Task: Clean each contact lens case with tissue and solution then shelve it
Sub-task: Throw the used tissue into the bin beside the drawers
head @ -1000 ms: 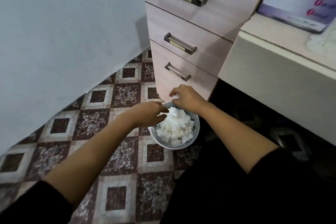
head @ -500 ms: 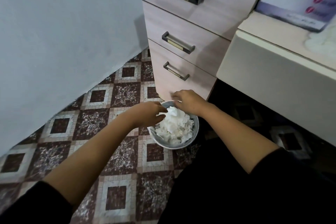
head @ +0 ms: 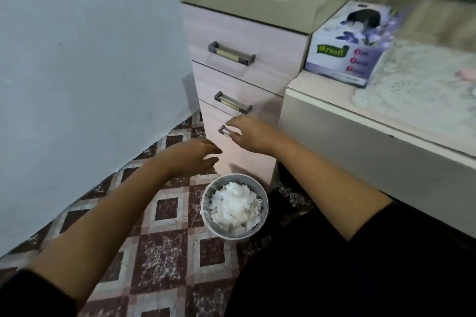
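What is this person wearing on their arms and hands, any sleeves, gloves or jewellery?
No gloves, rings or watch show on the left hand or the right hand. The forearms are uncovered. Black sleeves start around the elbows: the left sleeve at the lower left corner, the right sleeve at lower right.

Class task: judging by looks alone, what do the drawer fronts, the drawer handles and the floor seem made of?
Drawer fronts: probably laminated board, matt pale finish with faint wood grain.
Drawer handles: seemingly metal, dull grey ends, paler inset strip; possibly coated plastic.
Floor: likely mosaic tile, small squares with grout lines in maroon and beige diamonds.
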The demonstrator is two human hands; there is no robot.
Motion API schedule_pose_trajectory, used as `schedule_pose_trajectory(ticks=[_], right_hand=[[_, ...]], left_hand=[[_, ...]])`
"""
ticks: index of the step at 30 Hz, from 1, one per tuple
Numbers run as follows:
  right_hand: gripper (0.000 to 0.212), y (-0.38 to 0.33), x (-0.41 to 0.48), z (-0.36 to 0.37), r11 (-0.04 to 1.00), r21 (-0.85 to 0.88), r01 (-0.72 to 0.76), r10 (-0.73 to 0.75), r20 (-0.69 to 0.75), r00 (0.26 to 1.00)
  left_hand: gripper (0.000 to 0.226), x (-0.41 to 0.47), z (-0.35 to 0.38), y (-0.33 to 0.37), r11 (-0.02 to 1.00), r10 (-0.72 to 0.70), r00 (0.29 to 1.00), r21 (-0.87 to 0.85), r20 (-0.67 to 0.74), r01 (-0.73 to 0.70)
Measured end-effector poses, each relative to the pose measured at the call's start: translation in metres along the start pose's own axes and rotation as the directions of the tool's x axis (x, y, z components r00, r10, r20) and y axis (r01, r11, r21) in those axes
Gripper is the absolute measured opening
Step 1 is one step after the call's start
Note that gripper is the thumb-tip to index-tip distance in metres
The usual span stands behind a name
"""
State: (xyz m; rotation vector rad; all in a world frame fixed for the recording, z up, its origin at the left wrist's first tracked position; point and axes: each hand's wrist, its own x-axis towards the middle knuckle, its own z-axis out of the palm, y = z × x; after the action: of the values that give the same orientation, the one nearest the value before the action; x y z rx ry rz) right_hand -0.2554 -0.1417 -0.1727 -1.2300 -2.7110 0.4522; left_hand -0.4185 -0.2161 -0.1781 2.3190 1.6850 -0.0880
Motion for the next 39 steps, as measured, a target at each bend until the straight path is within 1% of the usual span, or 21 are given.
schedule_pose_trajectory(ticks=[5,11,15,21,25,30,34,39], right_hand=[[0.038,-0.007,-0.016,-0.049,0.999,-0.018,0.027,-0.028,-0.1,0.995],[0.04,-0.012,-0.044,-0.112,0.997,-0.067,0.04,-0.054,-0.22,0.974],[0.04,0.001,-0.07,-0.149,0.995,-0.101,-0.004,-0.026,-0.301,0.953],[0.038,0.035,-0.117,-0.195,0.982,-0.125,-0.142,0.08,-0.406,0.91],[0.038,0.065,-0.156,-0.219,0.958,-0.142,-0.248,0.163,-0.444,0.881],[0.036,0.098,-0.201,-0.232,0.923,-0.159,-0.349,0.236,-0.482,0.844],[0.04,0.124,-0.226,-0.235,0.893,-0.113,-0.436,0.336,-0.477,0.812],[0.04,0.155,-0.251,-0.232,0.859,-0.048,-0.51,0.427,-0.483,0.764]], left_hand=[[0.036,-0.006,-0.037,0.017,0.999,0.032,0.994,0.046,-0.105,-0.027],[0.036,-0.005,-0.084,0.054,0.99,0.139,0.965,0.07,-0.224,-0.126],[0.037,0.002,-0.112,0.088,0.974,0.225,0.926,0.082,-0.304,-0.21],[0.04,0.027,-0.137,0.144,0.943,0.331,0.869,0.104,-0.368,-0.315],[0.043,0.051,-0.143,0.189,0.917,0.396,0.836,0.123,-0.381,-0.378],[0.047,0.087,-0.138,0.237,0.901,0.428,0.821,0.109,-0.378,-0.42],[0.047,0.109,-0.133,0.274,0.873,0.484,0.802,0.125,-0.35,-0.472],[0.047,0.139,-0.124,0.31,0.857,0.504,0.805,0.066,-0.314,-0.511]])
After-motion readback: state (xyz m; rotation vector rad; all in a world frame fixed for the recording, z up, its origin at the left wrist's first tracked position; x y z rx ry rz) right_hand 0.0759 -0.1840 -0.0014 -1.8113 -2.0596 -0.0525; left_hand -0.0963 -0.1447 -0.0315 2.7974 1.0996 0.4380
